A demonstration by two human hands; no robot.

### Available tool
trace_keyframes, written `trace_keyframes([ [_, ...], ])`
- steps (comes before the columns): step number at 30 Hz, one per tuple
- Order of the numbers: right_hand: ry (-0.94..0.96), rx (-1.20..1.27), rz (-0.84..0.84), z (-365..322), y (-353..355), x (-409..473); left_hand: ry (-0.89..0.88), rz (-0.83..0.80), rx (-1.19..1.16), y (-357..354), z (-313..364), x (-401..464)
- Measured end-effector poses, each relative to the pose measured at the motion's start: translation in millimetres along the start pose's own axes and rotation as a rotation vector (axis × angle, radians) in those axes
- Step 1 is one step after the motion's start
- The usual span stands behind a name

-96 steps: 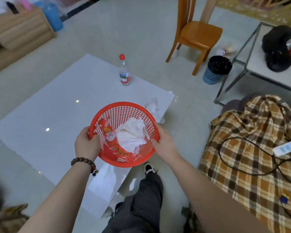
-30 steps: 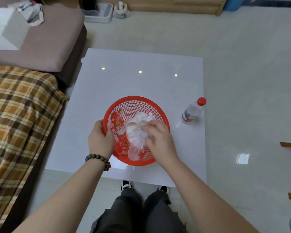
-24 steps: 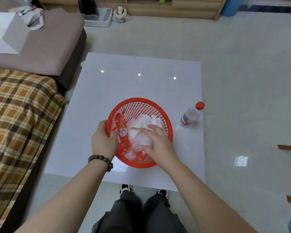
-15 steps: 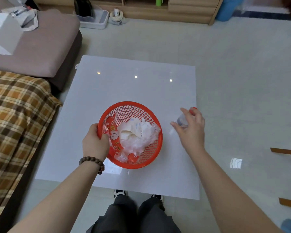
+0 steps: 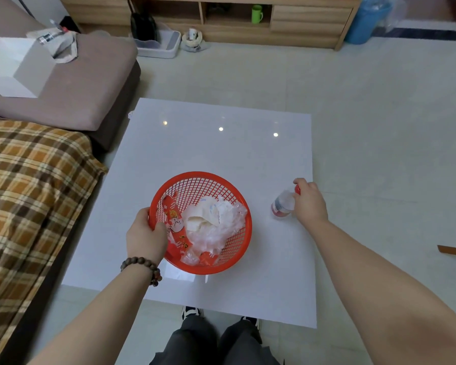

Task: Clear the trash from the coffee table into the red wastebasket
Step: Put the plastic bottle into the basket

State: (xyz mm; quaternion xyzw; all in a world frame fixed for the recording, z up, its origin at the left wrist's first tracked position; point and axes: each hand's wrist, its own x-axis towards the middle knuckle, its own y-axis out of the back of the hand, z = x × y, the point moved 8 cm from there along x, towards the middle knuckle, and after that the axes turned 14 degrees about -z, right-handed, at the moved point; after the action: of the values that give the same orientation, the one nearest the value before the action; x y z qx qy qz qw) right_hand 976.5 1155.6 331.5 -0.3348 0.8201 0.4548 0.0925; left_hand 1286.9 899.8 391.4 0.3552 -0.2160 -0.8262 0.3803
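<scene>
A person's left hand (image 5: 146, 234) grips the rim of the red wastebasket (image 5: 223, 262), fingers clenched on it, above the white bench (image 5: 221, 151); tissues (image 5: 211, 216) and a red snack wrapper (image 5: 174, 225) lie inside. Farther right, the right hand (image 5: 309, 204) closes around a clear bottle (image 5: 282, 205) by its red cap. Held so high, the bottle could slip or tip. Wrapper and label print is unreadable.

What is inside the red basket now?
The red basket holds crumpled white paper, clear plastic and a red wrapper. Anything beneath them is covered.
</scene>
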Motion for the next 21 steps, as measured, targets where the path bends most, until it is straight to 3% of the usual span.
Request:
trace_keyframes([
  [5, 0.224, 0.31, 0.481, -51.9, 61.5, -69.5, -0.005, 0.026, -0.014, 10.6, 0.5, -1.6],
  [7, 0.337, 0.446, 0.551, -71.9, 76.7, -103.8, -0.013, 0.031, -0.019, 15.4, 3.0, -1.7],
  [9, 0.437, 0.534, 0.477, -97.2, 75.5, -128.1, -0.013, 0.025, -0.038, 20.9, 6.1, -1.6],
  [12, 0.567, 0.524, 0.234, -143.2, 49.1, -148.4, -0.045, 0.016, -0.066, 30.0, 13.6, -3.4],
  [15, 0.625, 0.424, 0.054, -175.6, 16.4, -160.0, -0.102, 0.002, -0.084, 38.0, 25.0, -7.7],
  [21, 0.637, 0.183, -0.121, -208.5, -37.3, -162.9, -0.176, -0.038, -0.115, 48.2, 42.7, -17.8],
])
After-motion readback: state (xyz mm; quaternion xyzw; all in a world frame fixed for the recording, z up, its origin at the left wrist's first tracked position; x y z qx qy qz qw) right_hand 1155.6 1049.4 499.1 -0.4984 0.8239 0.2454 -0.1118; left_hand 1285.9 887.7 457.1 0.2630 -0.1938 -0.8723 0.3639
